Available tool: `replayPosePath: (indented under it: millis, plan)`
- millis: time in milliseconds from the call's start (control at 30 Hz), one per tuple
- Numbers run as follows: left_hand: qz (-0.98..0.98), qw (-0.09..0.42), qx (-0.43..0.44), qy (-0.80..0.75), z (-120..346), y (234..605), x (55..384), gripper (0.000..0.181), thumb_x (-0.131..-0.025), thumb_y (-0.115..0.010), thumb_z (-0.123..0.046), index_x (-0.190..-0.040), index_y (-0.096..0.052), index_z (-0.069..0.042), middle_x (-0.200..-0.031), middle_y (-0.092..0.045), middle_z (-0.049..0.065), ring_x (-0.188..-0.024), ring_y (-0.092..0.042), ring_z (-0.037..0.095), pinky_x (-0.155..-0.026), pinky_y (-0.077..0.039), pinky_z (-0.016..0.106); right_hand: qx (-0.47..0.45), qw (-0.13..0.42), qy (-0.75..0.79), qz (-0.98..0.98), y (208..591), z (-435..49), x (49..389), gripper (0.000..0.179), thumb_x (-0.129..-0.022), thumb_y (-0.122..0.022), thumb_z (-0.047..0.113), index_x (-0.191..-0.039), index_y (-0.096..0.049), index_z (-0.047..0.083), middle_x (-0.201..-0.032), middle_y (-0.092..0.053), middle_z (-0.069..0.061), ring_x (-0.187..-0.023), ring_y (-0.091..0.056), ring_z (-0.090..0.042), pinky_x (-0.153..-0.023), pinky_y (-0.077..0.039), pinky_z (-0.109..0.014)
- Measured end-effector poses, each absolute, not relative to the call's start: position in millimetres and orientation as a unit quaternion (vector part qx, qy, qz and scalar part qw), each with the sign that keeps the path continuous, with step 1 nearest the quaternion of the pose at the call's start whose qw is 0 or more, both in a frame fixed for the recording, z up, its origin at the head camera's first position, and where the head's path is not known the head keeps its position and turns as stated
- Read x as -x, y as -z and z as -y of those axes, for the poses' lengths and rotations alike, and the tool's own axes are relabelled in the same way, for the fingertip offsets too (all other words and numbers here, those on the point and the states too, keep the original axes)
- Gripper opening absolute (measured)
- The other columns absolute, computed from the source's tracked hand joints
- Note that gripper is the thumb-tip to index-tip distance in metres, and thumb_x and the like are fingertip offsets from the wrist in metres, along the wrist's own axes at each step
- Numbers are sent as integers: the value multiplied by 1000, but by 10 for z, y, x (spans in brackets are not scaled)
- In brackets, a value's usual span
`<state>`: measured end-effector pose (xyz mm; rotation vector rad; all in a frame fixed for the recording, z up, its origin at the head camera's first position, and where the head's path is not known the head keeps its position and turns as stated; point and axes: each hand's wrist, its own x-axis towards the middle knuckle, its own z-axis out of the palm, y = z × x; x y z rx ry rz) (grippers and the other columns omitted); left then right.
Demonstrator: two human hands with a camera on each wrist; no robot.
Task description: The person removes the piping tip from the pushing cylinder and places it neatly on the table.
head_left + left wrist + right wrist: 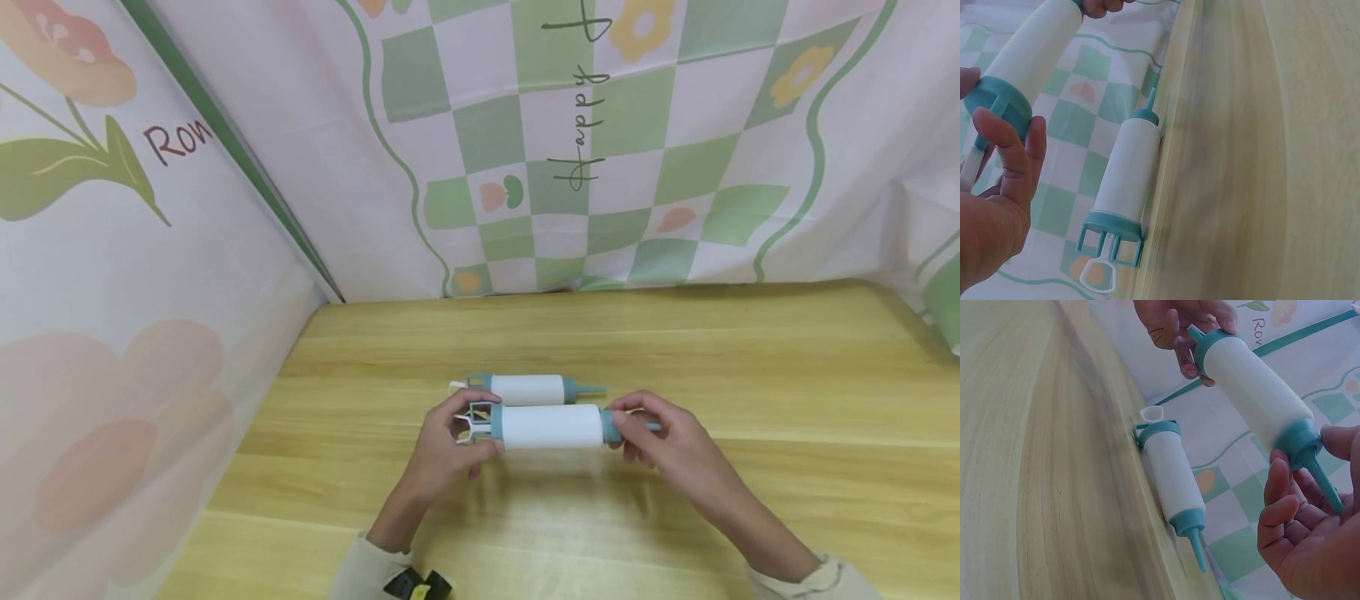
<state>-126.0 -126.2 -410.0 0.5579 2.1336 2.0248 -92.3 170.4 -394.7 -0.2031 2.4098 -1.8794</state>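
Observation:
Both hands hold a white icing syringe (pixel 552 426) with teal ends, level and raised above the table. The left hand (pixel 442 442) grips it round the teal handle collar (pixel 1007 103), thumb and fingers on opposite sides. At the other end, the right hand (pixel 660 433) pinches the teal nozzle cap (pixel 1297 440) between thumb and fingers, with the thin nozzle pointing toward the palm. A second, similar syringe (pixel 527 389) lies on the table just behind the held one. Its white plunger ring (pixel 1097 275) is on the left and its nozzle (pixel 1196 550) on the right.
The wooden table (pixel 787 400) reaches back to a hanging cloth (pixel 622 167) with green checks and flowers. Another printed cloth (pixel 135 275) hangs along the left side. A black and yellow item (pixel 420 586) is by the left sleeve.

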Motion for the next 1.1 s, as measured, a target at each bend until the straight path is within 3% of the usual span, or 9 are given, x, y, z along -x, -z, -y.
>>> replayPosePath:
  millis: [167,467,700,1100]
  plan:
    - [-709,75,-185,-676,1261,4107,1262,46,-79,-73,-5,-123,-61,-5,-111,-54,15,-80,-55,24,-40,-43,26,77,37,613,-786,3967,-1712,919,27,-103,-59,19,-121,-58,0,-92,-64,-12,-73,-59,-21,-55,-47,-28]
    - [-707,78,-181,-679,1264,4112,1261,46,-78,-73,-6,-123,-61,-6,-114,-54,15,-80,-54,24,-41,-43,25,141,29,638,-756,4000,-1724,909,31,-99,-62,5,-128,-54,-3,-112,-55,-20,-88,-66,-29,-73,-58,-33]
    - [-707,79,-181,-679,1266,4110,1256,46,-78,-73,-6,-123,-61,-5,-113,-54,16,-81,-54,24,-41,-43,24,154,14,615,-773,4004,-1726,903,28,-105,-50,10,-132,-51,-1,-103,-57,-16,-78,-62,-25,-62,-50,-30]
    - [-708,74,-185,-677,1266,4124,1256,46,-78,-73,-5,-123,-62,-4,-110,-55,16,-78,-54,23,-40,-43,25,84,45,600,-794,3958,-1709,918,29,-107,-50,24,-121,-57,-1,-90,-63,-12,-73,-60,-25,-55,-46,-28]
